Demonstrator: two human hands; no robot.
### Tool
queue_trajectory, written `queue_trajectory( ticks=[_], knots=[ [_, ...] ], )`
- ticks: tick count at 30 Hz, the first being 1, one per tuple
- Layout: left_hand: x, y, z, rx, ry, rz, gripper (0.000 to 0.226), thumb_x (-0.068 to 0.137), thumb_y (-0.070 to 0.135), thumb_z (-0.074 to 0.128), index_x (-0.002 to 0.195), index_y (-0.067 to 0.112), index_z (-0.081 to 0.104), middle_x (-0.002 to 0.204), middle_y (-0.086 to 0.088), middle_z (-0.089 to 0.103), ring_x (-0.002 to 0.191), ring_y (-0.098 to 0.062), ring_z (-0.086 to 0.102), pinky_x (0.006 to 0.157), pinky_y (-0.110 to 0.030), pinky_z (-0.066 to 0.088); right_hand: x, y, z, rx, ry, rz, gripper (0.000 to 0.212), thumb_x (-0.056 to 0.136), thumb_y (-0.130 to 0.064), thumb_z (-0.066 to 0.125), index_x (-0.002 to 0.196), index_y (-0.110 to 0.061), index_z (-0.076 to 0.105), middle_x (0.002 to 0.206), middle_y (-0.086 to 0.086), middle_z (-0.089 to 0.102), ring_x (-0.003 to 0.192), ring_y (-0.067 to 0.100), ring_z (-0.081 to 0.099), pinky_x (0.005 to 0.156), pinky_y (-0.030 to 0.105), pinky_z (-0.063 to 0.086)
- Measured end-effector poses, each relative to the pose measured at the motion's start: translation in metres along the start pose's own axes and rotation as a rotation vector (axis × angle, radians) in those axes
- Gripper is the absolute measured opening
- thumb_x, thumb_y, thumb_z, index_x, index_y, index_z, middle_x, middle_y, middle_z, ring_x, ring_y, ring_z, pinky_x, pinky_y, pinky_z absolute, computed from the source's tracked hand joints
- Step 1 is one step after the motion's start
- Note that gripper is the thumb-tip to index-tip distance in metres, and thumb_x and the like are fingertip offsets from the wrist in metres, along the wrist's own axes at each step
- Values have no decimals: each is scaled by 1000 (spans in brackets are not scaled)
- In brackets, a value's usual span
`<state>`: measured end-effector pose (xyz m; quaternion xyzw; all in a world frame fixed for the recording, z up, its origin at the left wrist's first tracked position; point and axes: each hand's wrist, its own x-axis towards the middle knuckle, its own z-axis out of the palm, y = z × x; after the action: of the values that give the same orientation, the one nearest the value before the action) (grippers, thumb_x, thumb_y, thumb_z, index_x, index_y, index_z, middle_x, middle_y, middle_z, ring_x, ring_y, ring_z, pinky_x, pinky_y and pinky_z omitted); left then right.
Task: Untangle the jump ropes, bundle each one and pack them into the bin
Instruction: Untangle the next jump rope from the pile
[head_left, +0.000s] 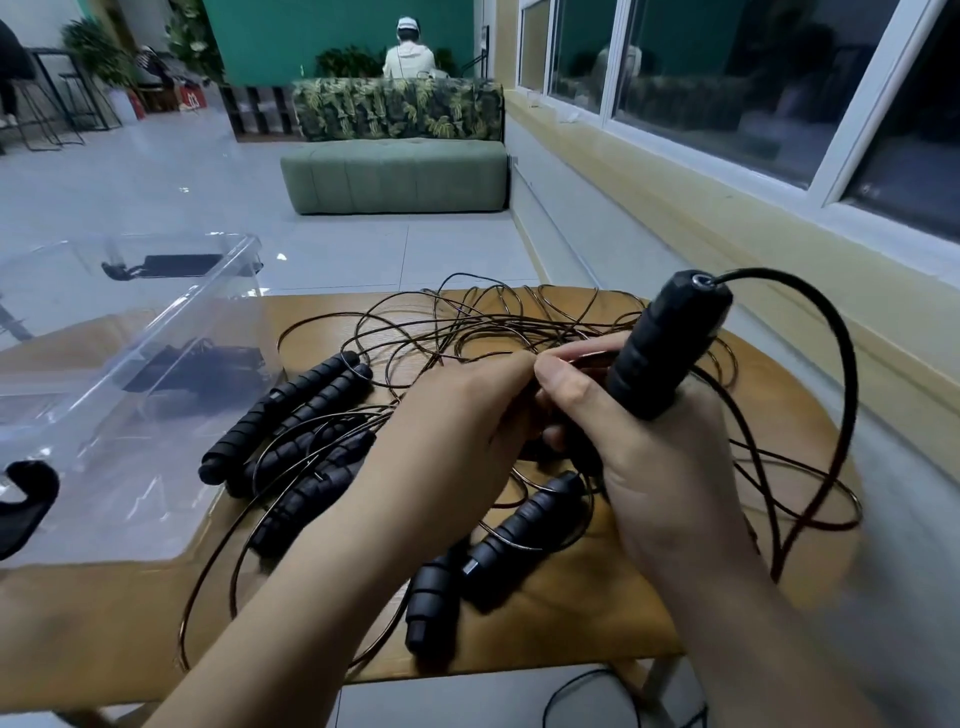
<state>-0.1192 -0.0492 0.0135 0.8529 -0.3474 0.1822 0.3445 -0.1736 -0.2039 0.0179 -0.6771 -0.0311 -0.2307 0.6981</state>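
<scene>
Several black jump ropes lie tangled on a round wooden table (571, 613). Their thin dark cords (498, 322) loop across its far half. My right hand (654, 447) grips one black foam handle (670, 343) upright, and its cord arcs off to the right. My left hand (457, 426) meets the right one at the middle, fingers curled and pinching a cord beside that handle. Several ribbed handles (291, 431) lie to the left of my left wrist. Two more handles (488, 551) lie between my forearms. A clear plastic bin (130, 332) stands at the table's left.
The table's front edge is close to me, and a cord (587, 696) dangles below it. Black latches (26, 499) sit on the bin's walls. A green sofa (395, 171) stands on the tiled floor beyond. A yellow sill and windows run along the right.
</scene>
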Motion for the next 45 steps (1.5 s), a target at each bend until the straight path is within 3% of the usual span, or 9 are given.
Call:
queue_trajectory(
  ticks=[5,9,13,16,21,26,33,37,45],
  knots=[
    [-5,6,9,-153,43,-14,42,94,10,60,123,39,66,81,22,65,73,2,59,66,-21,46,-1,-5,1,32,-7,-20,17,85,-31,82,85,-14,81,77,11,78,66,28,75,66,41,62],
    [-3,7,8,-278,69,-27,19,100,13,60,111,21,73,83,14,68,79,-9,65,71,-27,52,-1,-14,-4,184,-111,-59,10,88,-22,78,86,-13,79,79,15,75,67,30,71,67,36,58],
    [2,12,-1,-233,190,2,11,101,27,73,92,20,75,110,11,69,111,-15,64,91,-29,49,5,-26,-14,324,-72,-46,14,88,-21,76,89,-7,74,76,12,71,62,25,64,60,31,53],
    [0,12,-7,-290,78,-53,23,86,33,87,85,23,67,131,8,61,125,-13,60,96,-21,48,11,-29,-20,421,-45,-16,9,91,-17,72,85,-11,73,75,8,68,62,22,60,61,31,50],
    [-4,9,1,-277,-35,-164,46,84,17,88,107,32,51,113,14,72,106,-10,70,91,-37,56,16,-29,-23,492,-9,56,9,92,-18,71,87,-10,72,75,6,67,61,18,58,59,29,49],
    [-3,3,-8,-231,35,-235,31,91,41,81,108,34,57,82,10,72,69,-10,66,67,-34,55,26,-29,-32,516,85,145,12,94,-20,72,92,-10,66,76,3,66,60,14,57,56,25,48],
    [2,7,-8,-740,44,-551,37,105,40,61,103,3,62,74,-8,65,59,-23,56,55,-31,45,21,1,-14,399,31,493,30,91,-39,76,98,-10,71,72,8,71,49,12,60,46,20,50],
    [7,6,-10,-1100,105,-759,44,107,43,50,105,4,70,78,-12,60,58,-22,52,52,-30,44,12,9,-4,390,-92,569,40,92,-41,76,105,-4,70,73,11,69,52,14,57,47,20,50],
    [6,-1,-9,-1133,136,-850,49,107,40,54,124,-5,66,86,-11,66,65,-18,60,57,-27,49,5,18,7,289,-180,500,56,103,-59,50,111,-4,62,76,20,63,45,24,48,43,26,36]
  ],
)
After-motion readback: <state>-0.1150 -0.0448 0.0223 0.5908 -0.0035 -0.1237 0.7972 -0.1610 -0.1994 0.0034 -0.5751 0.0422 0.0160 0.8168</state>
